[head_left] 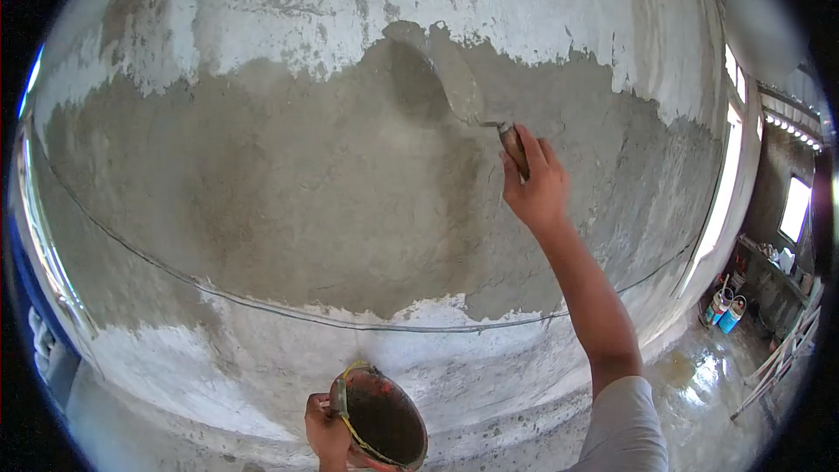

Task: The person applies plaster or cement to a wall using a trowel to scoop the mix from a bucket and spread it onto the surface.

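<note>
My right hand is closed around the wooden handle of a trowel, raised against the upper part of the wall. The trowel's blade points up and left, overlapping the top edge of a broad band of wet grey plaster. Low in the view, my left hand grips the side of a reddish bucket with a yellow cord or wire along its rim. The bucket tilts so that its dark inside shows.
Whitish, patchy wall surrounds the plaster. A thin cable sags across the lower wall. At the right, blue-and-white containers stand on a wet floor, with long poles leaning nearby.
</note>
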Tool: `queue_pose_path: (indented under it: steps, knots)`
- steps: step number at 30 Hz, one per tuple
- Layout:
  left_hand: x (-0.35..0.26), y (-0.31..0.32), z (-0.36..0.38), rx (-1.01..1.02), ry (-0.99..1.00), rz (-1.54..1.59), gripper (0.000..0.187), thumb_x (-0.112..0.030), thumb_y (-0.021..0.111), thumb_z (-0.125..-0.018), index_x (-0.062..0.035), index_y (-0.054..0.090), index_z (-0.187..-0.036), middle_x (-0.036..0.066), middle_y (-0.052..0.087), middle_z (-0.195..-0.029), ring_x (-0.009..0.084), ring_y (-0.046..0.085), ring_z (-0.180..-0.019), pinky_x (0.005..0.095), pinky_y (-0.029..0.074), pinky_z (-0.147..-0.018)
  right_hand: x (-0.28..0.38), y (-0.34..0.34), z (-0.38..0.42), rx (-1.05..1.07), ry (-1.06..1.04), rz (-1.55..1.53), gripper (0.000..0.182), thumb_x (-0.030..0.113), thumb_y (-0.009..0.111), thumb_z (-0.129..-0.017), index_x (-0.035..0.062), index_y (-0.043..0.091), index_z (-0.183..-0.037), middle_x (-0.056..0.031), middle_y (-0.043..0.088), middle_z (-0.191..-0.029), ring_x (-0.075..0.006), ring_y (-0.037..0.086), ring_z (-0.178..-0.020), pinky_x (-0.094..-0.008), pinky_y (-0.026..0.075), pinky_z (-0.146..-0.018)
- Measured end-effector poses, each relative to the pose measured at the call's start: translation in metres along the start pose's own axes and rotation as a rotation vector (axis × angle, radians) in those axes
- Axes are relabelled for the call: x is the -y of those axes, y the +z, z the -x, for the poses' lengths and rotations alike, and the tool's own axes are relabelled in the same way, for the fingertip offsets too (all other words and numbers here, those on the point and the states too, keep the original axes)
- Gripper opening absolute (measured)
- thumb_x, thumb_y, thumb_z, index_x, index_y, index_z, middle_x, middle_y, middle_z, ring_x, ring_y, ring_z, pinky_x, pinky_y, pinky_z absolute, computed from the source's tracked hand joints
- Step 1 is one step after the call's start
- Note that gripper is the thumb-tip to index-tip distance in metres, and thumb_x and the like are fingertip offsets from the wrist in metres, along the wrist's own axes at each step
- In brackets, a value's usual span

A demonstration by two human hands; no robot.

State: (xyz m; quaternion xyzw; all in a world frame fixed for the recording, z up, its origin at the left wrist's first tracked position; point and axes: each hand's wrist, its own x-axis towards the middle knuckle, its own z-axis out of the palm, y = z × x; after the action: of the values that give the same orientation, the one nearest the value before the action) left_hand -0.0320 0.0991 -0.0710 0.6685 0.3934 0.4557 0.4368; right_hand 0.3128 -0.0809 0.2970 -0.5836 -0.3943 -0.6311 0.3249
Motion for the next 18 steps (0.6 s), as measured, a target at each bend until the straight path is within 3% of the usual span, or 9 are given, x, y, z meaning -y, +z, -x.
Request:
queue_pose_path:
  steps: [1, 2, 3, 7, 13, 16, 18]
  knots:
    - [0.002, -0.001, 0.001, -0.002, 0.000, 0.006, 0.030, -0.030, 0.076, -0.090, -0.0053, 0.061, -0.099, 0.013, 0.070, -0.074, 0.0278, 0.068, -0.064, 0.0407, 0.049, -0.061, 0.000, 0.008, -0.005, -0.002, -0.006, 0.000, 0.049, 0.015, 0.073, -0.088, 0.0128, 0.061, -0.136, -0.0111, 0.066, -0.099, -0.0262, 0.069, -0.079, -0.0362, 0.056, -0.063]
    - [0.008, -0.003, 0.003, 0.020, -0.002, 0.057, 0.018, -0.009, 0.069, -0.085, -0.0035, 0.058, -0.098, 0.010, 0.067, -0.073, 0.0198, 0.064, -0.063, 0.0343, 0.047, -0.058, -0.002, 0.016, -0.009, -0.022, -0.006, 0.065, 0.049, 0.015, 0.073, -0.088, 0.0173, 0.062, -0.136, -0.0086, 0.065, -0.101, -0.0264, 0.069, -0.080, -0.0377, 0.057, -0.063]
    - [0.014, -0.005, 0.003, 0.042, -0.004, 0.109, 0.024, 0.012, 0.061, -0.079, -0.0017, 0.055, -0.098, 0.007, 0.064, -0.072, 0.0118, 0.061, -0.061, 0.0278, 0.046, -0.054, -0.004, 0.025, -0.013, -0.044, -0.009, 0.130, 0.050, 0.015, 0.072, -0.088, 0.0219, 0.062, -0.136, -0.0062, 0.064, -0.103, -0.0266, 0.069, -0.081, -0.0391, 0.058, -0.063]
    - [0.028, -0.015, 0.007, 0.031, -0.017, 0.163, 0.022, 0.010, 0.063, -0.080, -0.0018, 0.055, -0.097, 0.006, 0.063, -0.070, 0.0116, 0.061, -0.061, 0.0273, 0.045, -0.053, -0.016, 0.058, -0.013, -0.046, 0.007, 0.201, 0.048, 0.015, 0.070, -0.090, 0.0270, 0.062, -0.135, -0.0037, 0.063, -0.104, -0.0261, 0.069, -0.081, -0.0396, 0.058, -0.062]
    - [0.050, -0.021, 0.006, -0.014, 0.024, 0.198, 0.019, 0.003, 0.069, -0.087, -0.0026, 0.053, -0.095, 0.007, 0.065, -0.071, 0.0119, 0.061, -0.061, 0.0273, 0.045, -0.052, -0.003, 0.050, 0.026, 0.217, -0.193, 0.046, 0.043, 0.016, 0.070, -0.091, 0.0262, 0.065, -0.132, -0.0046, 0.064, -0.104, -0.0252, 0.070, -0.081, -0.0398, 0.058, -0.062]
    - [0.041, -0.026, 0.006, -0.036, -0.047, 0.322, 0.019, -0.007, 0.072, -0.093, -0.0025, 0.053, -0.095, 0.008, 0.065, -0.070, 0.0123, 0.061, -0.060, 0.0281, 0.045, -0.051, 0.008, 0.042, 0.016, 0.107, -0.081, -0.034, 0.043, 0.015, 0.071, -0.089, 0.0252, 0.065, -0.131, -0.0063, 0.065, -0.104, -0.0267, 0.070, -0.080, -0.0399, 0.058, -0.063]
    - [0.034, -0.033, 0.011, -0.068, -0.032, 0.241, 0.022, -0.014, 0.071, -0.096, -0.0025, 0.052, -0.095, 0.009, 0.065, -0.067, 0.0127, 0.062, -0.059, 0.0282, 0.045, -0.051, 0.013, 0.045, -0.007, -0.094, 0.145, -0.054, 0.046, 0.013, 0.072, -0.088, 0.0242, 0.064, -0.132, -0.0075, 0.066, -0.102, -0.0283, 0.070, -0.080, -0.0413, 0.058, -0.064]
